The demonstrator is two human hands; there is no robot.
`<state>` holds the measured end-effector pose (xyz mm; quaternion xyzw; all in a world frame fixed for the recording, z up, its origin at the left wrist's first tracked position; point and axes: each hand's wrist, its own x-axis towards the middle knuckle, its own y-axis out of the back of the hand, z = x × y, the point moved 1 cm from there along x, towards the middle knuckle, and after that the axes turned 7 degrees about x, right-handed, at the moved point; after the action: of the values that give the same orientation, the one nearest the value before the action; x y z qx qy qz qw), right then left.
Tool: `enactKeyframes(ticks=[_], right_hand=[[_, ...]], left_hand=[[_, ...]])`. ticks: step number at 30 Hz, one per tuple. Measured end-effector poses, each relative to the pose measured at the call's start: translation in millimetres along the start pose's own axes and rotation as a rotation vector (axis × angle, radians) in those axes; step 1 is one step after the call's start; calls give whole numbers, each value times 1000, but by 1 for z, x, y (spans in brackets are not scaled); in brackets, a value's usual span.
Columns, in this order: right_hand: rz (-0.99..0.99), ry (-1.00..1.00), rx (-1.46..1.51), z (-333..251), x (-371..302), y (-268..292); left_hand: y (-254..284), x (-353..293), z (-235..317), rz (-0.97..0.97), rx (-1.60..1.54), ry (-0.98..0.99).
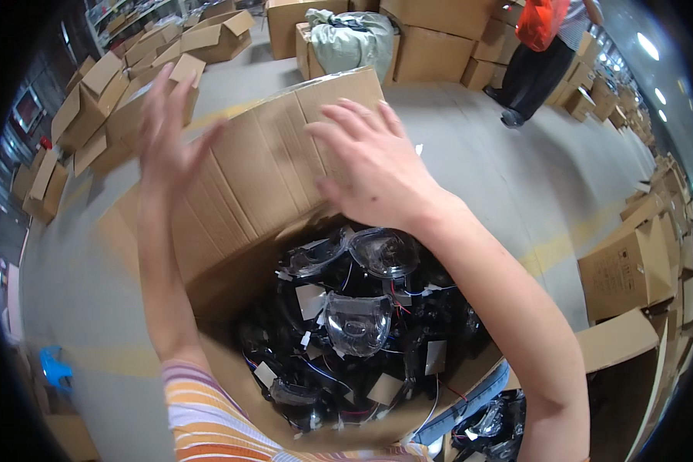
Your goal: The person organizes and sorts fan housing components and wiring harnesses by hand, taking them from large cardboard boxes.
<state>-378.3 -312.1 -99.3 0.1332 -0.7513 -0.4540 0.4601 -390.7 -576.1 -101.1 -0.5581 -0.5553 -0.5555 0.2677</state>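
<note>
A large cardboard box [231,273] stands open right in front of me, with its far flap [254,165] raised. Inside lie several vehicle headlamps [358,323] with clear lenses, black housings and thin coloured wires; small cardboard pieces [385,389] are scattered among them. My left hand [169,131], somewhat blurred, is by the flap's left end with fingers apart and nothing in them. Over the flap's right part is my right hand [373,165], its fingers spread and holding nothing. Whether either hand touches the flap, I cannot tell.
More headlamps [489,423] lie low on the right beside the box. Open cartons [92,108] crowd the far left, and stacked boxes [435,54] line the back. A person [531,69] with a red bag stands at the far right. A blue stool [55,368] is at left.
</note>
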Motion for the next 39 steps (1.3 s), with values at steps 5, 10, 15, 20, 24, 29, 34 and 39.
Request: enactKeyframes(ticks=[5, 10, 15, 20, 24, 29, 34, 39], right_hand=[[-253, -265, 43, 15, -64, 6], [-174, -448, 335, 3, -104, 28], [-171, -574, 380, 8, -138, 53], [-85, -637, 470, 5, -157, 80], [-168, -686, 427, 9, -158, 71], [-65, -556, 383, 18, -138, 66], [176, -32, 167, 0, -65, 44], [7, -10, -6, -2, -40, -9]], left_hand=[[-85, -105, -15, -1628, -410, 579], [-121, -200, -96, -1343, 18, 785], [-105, -328, -125, -1688, 321, 1212], [-3, -469, -222, -1595, -23, 1711], [10, -429, -172, -329, -28, 1944], [106, -234, -81, 390, -710, 1784], [168, -235, -13, 414, -841, 1608], [179, -244, 8, 384, -887, 1472]])
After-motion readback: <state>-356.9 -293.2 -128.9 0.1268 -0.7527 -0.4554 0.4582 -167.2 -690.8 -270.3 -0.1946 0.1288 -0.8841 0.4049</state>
